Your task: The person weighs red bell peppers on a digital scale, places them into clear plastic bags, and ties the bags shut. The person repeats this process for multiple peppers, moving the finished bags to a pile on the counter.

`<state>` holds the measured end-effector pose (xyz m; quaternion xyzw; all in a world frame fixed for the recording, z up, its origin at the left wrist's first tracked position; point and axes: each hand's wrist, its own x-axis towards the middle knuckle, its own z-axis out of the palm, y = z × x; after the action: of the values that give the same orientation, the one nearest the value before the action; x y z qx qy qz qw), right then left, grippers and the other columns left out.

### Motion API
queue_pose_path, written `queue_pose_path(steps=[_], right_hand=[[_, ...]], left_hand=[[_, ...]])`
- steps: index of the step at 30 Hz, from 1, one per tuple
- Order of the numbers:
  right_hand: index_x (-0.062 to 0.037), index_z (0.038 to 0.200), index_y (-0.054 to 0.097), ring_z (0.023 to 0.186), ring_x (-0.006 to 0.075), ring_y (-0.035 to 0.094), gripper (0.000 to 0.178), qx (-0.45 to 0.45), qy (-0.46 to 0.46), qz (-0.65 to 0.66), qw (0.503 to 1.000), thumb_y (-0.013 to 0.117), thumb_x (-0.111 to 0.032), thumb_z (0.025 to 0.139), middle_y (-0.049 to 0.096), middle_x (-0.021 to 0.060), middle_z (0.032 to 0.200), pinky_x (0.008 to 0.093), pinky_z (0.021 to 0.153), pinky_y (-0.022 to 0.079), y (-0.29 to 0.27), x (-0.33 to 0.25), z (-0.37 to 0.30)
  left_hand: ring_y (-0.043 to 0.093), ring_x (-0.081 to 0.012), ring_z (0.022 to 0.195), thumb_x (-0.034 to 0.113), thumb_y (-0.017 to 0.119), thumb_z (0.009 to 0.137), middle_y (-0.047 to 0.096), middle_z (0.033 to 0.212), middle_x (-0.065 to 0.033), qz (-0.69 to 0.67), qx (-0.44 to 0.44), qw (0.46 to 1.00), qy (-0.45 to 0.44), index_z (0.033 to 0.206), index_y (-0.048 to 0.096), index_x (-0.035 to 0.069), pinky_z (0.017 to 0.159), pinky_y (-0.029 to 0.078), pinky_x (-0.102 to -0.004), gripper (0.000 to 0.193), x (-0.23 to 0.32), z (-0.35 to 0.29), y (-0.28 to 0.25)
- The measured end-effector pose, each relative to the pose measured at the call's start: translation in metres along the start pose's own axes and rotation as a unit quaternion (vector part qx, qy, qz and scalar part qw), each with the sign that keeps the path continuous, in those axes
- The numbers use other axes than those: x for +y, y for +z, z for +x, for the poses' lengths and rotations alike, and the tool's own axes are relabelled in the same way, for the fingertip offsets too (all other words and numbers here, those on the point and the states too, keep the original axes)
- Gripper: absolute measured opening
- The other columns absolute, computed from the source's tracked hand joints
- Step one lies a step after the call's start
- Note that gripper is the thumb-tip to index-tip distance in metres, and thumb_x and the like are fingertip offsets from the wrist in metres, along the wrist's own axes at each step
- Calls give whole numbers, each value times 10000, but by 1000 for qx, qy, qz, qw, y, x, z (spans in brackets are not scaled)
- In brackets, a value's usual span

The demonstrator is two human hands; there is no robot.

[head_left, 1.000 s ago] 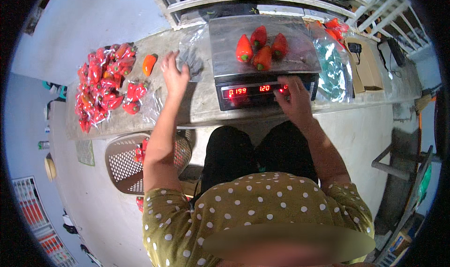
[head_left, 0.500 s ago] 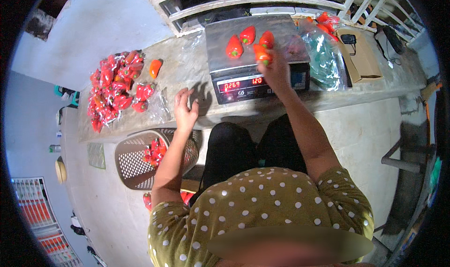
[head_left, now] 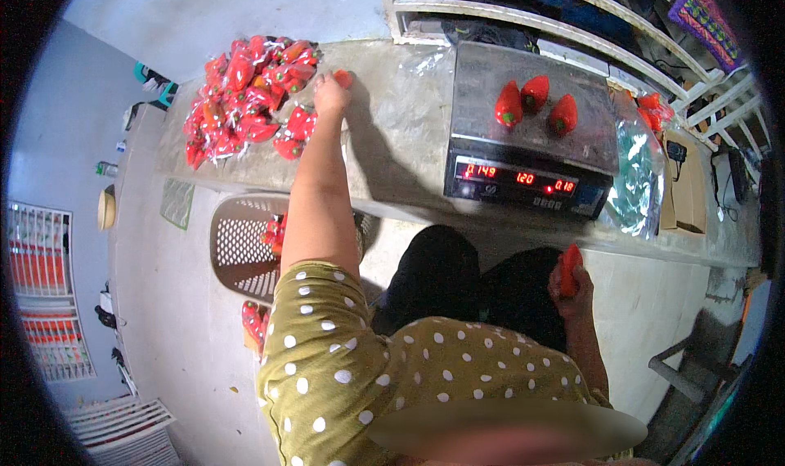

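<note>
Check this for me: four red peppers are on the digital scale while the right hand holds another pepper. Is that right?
Not quite: the head view shows three red peppers, not four, on the digital scale. The right hand does hold another pepper.

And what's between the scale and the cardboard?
In the head view, crumpled clear plastic lies between the scale and the cardboard, with red peppers toward the back.
</note>
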<state>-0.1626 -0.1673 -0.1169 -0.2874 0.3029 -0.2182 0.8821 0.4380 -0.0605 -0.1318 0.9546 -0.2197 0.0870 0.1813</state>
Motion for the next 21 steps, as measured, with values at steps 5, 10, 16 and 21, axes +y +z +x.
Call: queue_pose_path(steps=[5,10,16,21], right_hand=[[-48,1033,450,506,174,491,460,-9,4,27,1000,615,-360,738,518,65,706,267,419,417,17,-3,6],[-39,1086,438,640,185,529,492,5,49,36,998,618,-346,746,529,87,774,280,472,442,21,0,16],[-23,1152,408,740,233,554,531,-85,88,110,986,617,-287,743,542,120,891,321,544,477,22,10,38],[-48,1220,365,816,240,573,561,-151,19,111,982,606,-215,743,543,113,993,346,635,502,77,-19,45]], left_hand=[[466,-323,1089,168,558,724,391,1234,-202,19,-116,992,-46,1257,376,208,891,392,-402,565,9,21,6],[526,-216,1011,-68,523,742,526,1124,-111,-588,-230,771,-85,1230,377,43,800,458,-309,521,21,22,3],[474,-295,1077,71,540,793,456,1194,-132,-777,-477,408,56,1276,326,116,847,457,-412,531,89,-47,-77],[527,-266,944,167,573,792,515,1060,-112,-709,-546,442,54,1247,358,147,741,495,-399,503,134,-85,-97]])
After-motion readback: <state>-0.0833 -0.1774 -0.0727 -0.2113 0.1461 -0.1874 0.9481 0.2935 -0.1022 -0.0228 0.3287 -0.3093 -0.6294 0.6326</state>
